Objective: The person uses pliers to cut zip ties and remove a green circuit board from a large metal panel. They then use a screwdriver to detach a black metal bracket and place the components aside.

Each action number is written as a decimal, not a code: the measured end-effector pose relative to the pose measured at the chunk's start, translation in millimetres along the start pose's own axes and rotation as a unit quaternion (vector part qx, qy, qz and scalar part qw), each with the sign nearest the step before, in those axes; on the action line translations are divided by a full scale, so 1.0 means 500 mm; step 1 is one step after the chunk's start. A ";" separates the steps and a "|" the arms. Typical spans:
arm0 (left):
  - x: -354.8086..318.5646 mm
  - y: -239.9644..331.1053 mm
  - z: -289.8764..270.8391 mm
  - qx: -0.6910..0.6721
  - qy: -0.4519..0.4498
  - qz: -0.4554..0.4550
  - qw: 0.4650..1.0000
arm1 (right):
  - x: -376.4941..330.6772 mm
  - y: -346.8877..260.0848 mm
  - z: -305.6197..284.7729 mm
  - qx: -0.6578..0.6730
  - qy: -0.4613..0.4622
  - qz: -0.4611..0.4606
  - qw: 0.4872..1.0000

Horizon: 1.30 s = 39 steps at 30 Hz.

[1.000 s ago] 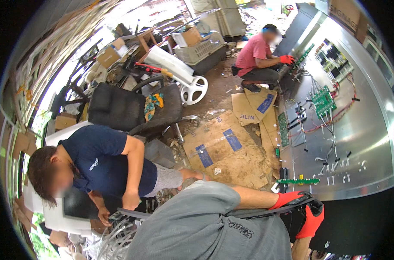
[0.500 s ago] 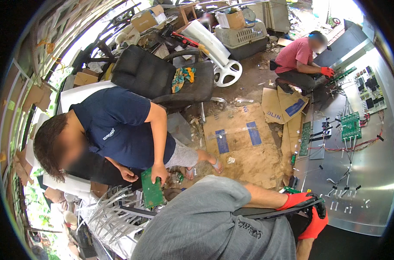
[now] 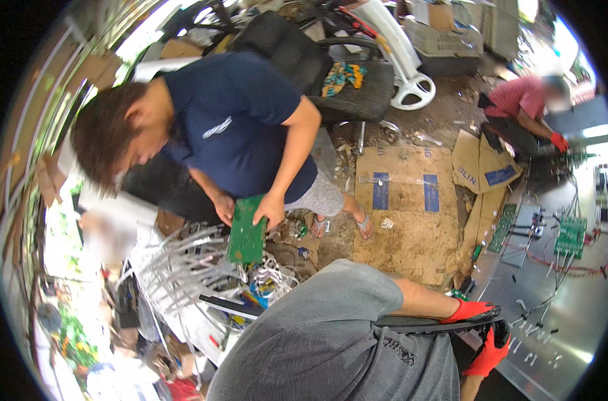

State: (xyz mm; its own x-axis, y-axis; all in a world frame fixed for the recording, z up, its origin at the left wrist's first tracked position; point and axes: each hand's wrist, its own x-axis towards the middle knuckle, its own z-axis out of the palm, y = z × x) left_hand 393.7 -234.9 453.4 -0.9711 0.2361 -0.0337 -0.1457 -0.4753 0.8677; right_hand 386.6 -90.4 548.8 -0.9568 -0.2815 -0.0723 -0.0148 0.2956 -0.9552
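My left hand (image 3: 474, 311), in a red glove with dark fingers, is closed over a long black strip (image 3: 414, 327) near its right end. Just below, my right hand (image 3: 489, 355), in a matching glove, is closed round the same end. The strip runs level in front of my grey shirt. A black bar end (image 3: 230, 305) sticks out left of the shirt; I cannot tell whether it is the same piece. Beyond my hands lies a large silver metal panel (image 3: 518, 294), with a green circuit board (image 3: 571, 236), cables and small white clips on it.
At left a person in a navy shirt (image 3: 244, 100) holds a green circuit board (image 3: 248, 229) beside a heap of pale strips (image 3: 177, 267). Flattened cardboard (image 3: 404, 234) covers the floor. A black office chair (image 3: 357, 80) stands behind. A person in a red shirt (image 3: 518, 103) crouches at the panel's far end.
The view has swung left, so the surroundings sit further right. The navy-shirted person has raised the board and brought the other hand to it. My hands keep their hold on the strip.
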 end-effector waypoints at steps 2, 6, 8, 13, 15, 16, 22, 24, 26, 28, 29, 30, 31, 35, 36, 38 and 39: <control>-0.055 0.096 0.039 0.004 0.009 -0.053 0.999 | -0.009 0.002 -0.014 -0.004 -0.023 -0.012 1.000; -0.130 0.049 0.067 0.028 0.045 0.020 0.998 | -0.043 0.054 -0.027 -0.008 -0.080 -0.099 0.992; -0.216 0.064 0.116 -0.098 0.073 0.016 0.992 | -0.078 0.050 -0.048 0.025 -0.138 -0.047 0.989; -0.351 0.042 0.197 -0.474 0.135 -0.062 0.868 | -0.191 -0.037 -0.044 0.109 -0.202 -0.098 0.968; -0.363 0.081 0.247 -0.507 0.033 0.008 0.861 | -0.213 -0.074 -0.055 0.096 -0.208 -0.162 0.960; -0.356 0.098 0.269 -0.499 0.021 0.025 0.866 | -0.217 -0.097 -0.068 0.085 -0.210 -0.170 0.959; -0.377 0.111 0.365 -0.414 0.132 0.034 0.900 | -0.265 -0.115 -0.124 0.196 -0.212 -0.160 0.944; -0.389 0.112 0.363 -0.381 0.139 0.037 0.914 | -0.274 -0.128 -0.132 0.278 -0.227 -0.098 0.928; -0.399 0.111 0.354 -0.356 0.098 0.038 0.929 | -0.278 -0.113 -0.124 0.295 -0.210 -0.124 0.924; -0.407 0.126 0.353 -0.337 0.119 0.023 0.934 | -0.275 -0.093 -0.107 0.257 -0.181 -0.197 0.929; -0.415 0.132 0.352 -0.329 0.130 0.021 0.935 | -0.282 -0.120 -0.120 0.292 -0.242 -0.117 0.918; -0.424 0.140 0.352 -0.319 0.137 0.030 0.937 | -0.284 -0.123 -0.116 0.316 -0.249 -0.100 0.910; -0.431 0.147 0.350 -0.309 0.144 0.040 0.939 | -0.283 -0.126 -0.111 0.340 -0.256 -0.082 0.901; -0.443 0.167 0.336 -0.291 0.129 0.045 0.947 | -0.281 -0.132 -0.101 0.435 -0.263 -0.061 0.859; -0.443 0.170 0.331 -0.302 0.115 0.038 0.945 | -0.281 -0.140 -0.099 0.470 -0.260 -0.062 0.841; -0.447 0.183 0.338 -0.281 0.130 0.016 0.951 | -0.282 -0.154 -0.108 0.443 -0.256 -0.051 0.858; -0.440 0.196 0.349 -0.300 0.122 -0.015 0.946 | -0.274 -0.155 -0.117 0.398 -0.271 -0.058 0.875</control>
State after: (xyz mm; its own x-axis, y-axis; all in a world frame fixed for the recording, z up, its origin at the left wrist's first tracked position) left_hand 626.0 -185.2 632.4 -0.9687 0.0889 -0.2317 -0.1838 -0.8845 0.4289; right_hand 501.7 -21.6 649.5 -0.6812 -0.7223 0.1193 0.3096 -0.4319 -0.8471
